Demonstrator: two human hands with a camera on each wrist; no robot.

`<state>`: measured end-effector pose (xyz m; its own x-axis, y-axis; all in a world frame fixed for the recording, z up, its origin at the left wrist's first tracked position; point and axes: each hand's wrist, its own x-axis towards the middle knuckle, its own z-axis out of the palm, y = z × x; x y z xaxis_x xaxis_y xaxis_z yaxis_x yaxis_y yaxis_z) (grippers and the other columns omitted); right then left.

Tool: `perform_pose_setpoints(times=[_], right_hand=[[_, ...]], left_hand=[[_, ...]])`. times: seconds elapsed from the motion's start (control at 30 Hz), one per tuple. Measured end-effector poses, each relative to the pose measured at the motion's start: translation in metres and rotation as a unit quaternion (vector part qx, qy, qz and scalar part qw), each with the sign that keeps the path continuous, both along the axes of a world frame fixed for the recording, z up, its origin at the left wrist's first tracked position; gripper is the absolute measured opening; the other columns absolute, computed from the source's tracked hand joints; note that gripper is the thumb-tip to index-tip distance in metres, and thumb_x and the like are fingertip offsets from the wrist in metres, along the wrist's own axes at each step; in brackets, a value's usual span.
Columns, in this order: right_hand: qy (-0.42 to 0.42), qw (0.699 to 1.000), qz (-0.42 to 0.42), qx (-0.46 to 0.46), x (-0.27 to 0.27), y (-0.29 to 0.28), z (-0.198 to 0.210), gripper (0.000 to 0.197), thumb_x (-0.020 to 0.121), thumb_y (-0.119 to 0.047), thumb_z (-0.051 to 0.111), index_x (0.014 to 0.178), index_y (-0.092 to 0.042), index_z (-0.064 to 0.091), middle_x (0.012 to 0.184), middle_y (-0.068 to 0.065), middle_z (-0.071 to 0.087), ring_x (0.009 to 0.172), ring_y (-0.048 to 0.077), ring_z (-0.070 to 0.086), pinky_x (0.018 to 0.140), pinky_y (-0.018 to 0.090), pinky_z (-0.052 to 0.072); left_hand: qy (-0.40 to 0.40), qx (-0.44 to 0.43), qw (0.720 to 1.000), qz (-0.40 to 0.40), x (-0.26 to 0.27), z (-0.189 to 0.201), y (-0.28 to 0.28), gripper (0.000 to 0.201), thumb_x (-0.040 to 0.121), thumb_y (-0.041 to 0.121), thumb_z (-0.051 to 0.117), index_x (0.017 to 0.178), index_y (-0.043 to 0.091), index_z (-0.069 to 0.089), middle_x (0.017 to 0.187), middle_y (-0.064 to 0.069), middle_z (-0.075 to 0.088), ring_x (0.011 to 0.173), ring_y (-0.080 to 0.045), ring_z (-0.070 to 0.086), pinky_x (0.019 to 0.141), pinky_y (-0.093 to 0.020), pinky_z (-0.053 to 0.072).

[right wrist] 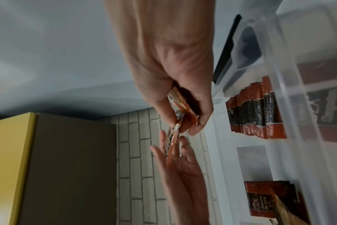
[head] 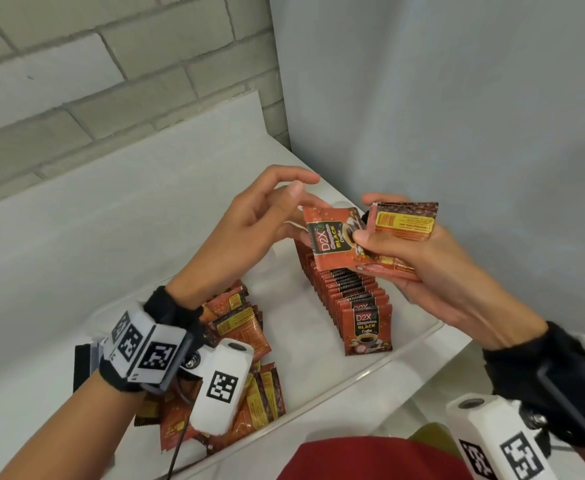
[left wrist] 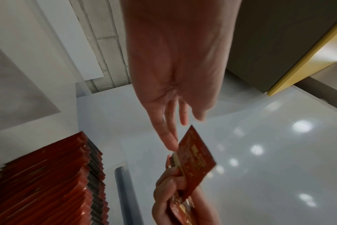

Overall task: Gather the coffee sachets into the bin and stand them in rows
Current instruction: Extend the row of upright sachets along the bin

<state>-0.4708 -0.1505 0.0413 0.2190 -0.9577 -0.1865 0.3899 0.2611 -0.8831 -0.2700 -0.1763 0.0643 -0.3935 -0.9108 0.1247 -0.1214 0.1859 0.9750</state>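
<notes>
Sachets: small fanned stack being gripped in right hand, thumb curled over the front one, held above the far end of the standing row. Front sachet sticking out leftward, its long axis tilting up and away, free corner pointing at left hand. Left hand hovering just beside that corner, fingers loosely extended, gripping nothing; contact at the fingertips possibly beginning, hard to tell in the blurred wrist views. Left hand clearly the nearer one for taking it.

Row standing upright inside the clear bin, along its right side, running from the near wall toward the far end, faces turned to the wearer. Loose pile lying flat in the bin's left part, partly hidden under the left wrist device. Bare bin floor showing between pile and row: room there for a second row.

Judging next move: passing the front sachet leftward, turning it upright, lowering it straight down. Near wall of the bin rising close in front of the row; far end lying directly beneath both hands, so short travel. Watching for the remaining stack slipping in the right hand.
</notes>
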Motion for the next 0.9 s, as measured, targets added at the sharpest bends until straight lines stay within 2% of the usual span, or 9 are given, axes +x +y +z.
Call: perform_pose_setpoints(times=[0.17, 0.27, 0.37, 0.43, 0.57, 0.63, 0.7, 0.77, 0.9], right_hand=[[0.026, 0.998, -0.05, -0.025, 0.003, 0.004, -0.003, 0.051, 0.075, -0.003, 0.07, 0.122, -0.016, 0.056, 0.097, 0.006, 0.074, 0.087, 0.023, 0.073, 0.065, 0.023, 0.056], [0.014, 0.996, -0.074, -0.038, 0.005, 0.007, -0.004, 0.049, 0.077, -0.018, 0.068, 0.124, -0.017, 0.053, 0.098, 0.003, 0.074, 0.088, 0.018, 0.072, 0.068, 0.022, 0.056], [-0.027, 0.991, -0.125, -0.038, 0.006, 0.005, -0.008, 0.043, 0.08, -0.032, 0.063, 0.12, -0.019, 0.053, 0.086, 0.004, 0.068, 0.081, 0.014, 0.068, 0.073, 0.025, 0.055], [-0.061, 0.986, -0.154, -0.032, 0.008, 0.004, -0.011, 0.036, 0.083, -0.034, 0.062, 0.115, -0.019, 0.055, 0.078, 0.005, 0.061, 0.073, 0.017, 0.063, 0.076, 0.029, 0.054], [-0.052, 0.984, -0.164, -0.048, 0.01, 0.003, -0.016, 0.035, 0.085, -0.033, 0.06, 0.116, -0.017, 0.055, 0.076, 0.005, 0.06, 0.072, 0.019, 0.06, 0.085, 0.035, 0.054], [-0.033, 0.985, -0.157, -0.064, 0.011, 0.004, -0.017, 0.039, 0.085, -0.033, 0.059, 0.119, -0.017, 0.053, 0.077, 0.006, 0.061, 0.076, 0.022, 0.06, 0.083, 0.033, 0.054], [-0.011, 0.985, -0.154, -0.076, 0.012, 0.004, -0.017, 0.044, 0.082, -0.036, 0.06, 0.121, -0.017, 0.051, 0.078, 0.006, 0.062, 0.078, 0.023, 0.06, 0.083, 0.033, 0.054], [0.01, 0.985, -0.15, -0.087, 0.012, 0.005, -0.017, 0.047, 0.08, -0.039, 0.06, 0.121, -0.018, 0.051, 0.079, 0.006, 0.062, 0.08, 0.024, 0.061, 0.085, 0.033, 0.054], [0.022, 0.984, -0.149, -0.094, 0.012, 0.005, -0.019, 0.051, 0.078, -0.042, 0.061, 0.123, -0.018, 0.051, 0.081, 0.008, 0.062, 0.081, 0.025, 0.061, 0.086, 0.033, 0.054]], left_hand=[[-0.033, 0.027, 0.999, -0.016, -0.001, 0.004, 0.004, 0.046, 0.072, 0.019, 0.074, 0.112, 0.024, 0.052, 0.108, -0.005, 0.067, 0.096, -0.027, 0.069, 0.076, -0.032, 0.059], [-0.046, 0.005, 0.999, -0.007, 0.0, 0.009, 0.005, 0.034, 0.073, 0.012, 0.075, 0.103, 0.017, 0.062, 0.108, -0.002, 0.068, 0.094, -0.025, 0.07, 0.077, -0.035, 0.059], [-0.087, -0.027, 0.992, -0.092, 0.005, 0.013, 0.005, 0.024, 0.077, 0.008, 0.073, 0.101, 0.006, 0.071, 0.11, -0.003, 0.07, 0.101, -0.028, 0.066, 0.086, -0.047, 0.055], [-0.147, -0.049, 0.972, -0.177, 0.004, 0.01, 0.005, 0.025, 0.08, 0.009, 0.073, 0.105, 0.007, 0.073, 0.11, -0.004, 0.069, 0.099, -0.033, 0.064, 0.086, -0.053, 0.05], [-0.26, -0.098, 0.905, -0.322, -0.013, -0.009, 0.006, 0.021, 0.087, 0.013, 0.07, 0.107, 0.013, 0.075, 0.105, -0.002, 0.071, 0.093, -0.02, 0.065, 0.084, -0.039, 0.049], [-0.303, -0.128, 0.863, -0.384, -0.023, -0.023, 0.007, 0.021, 0.09, 0.011, 0.065, 0.109, 0.012, 0.074, 0.104, 0.0, 0.07, 0.092, -0.009, 0.061, 0.086, -0.02, 0.046], [-0.339, -0.171, 0.823, -0.422, -0.032, -0.037, 0.008, 0.021, 0.092, 0.01, 0.062, 0.11, 0.01, 0.073, 0.1, 0.0, 0.068, 0.084, -0.003, 0.047, 0.081, -0.004, 0.033], [-0.355, -0.208, 0.798, -0.44, -0.038, -0.049, 0.009, 0.02, 0.091, 0.009, 0.062, 0.109, 0.009, 0.072, 0.094, 0.0, 0.063, 0.082, -0.002, 0.035, 0.078, -0.001, 0.027], [-0.365, -0.254, 0.789, -0.424, -0.043, -0.062, 0.012, 0.017, 0.088, 0.003, 0.064, 0.103, 0.005, 0.073, 0.092, -0.002, 0.051, 0.084, -0.002, 0.027, 0.073, -0.01, 0.026]])
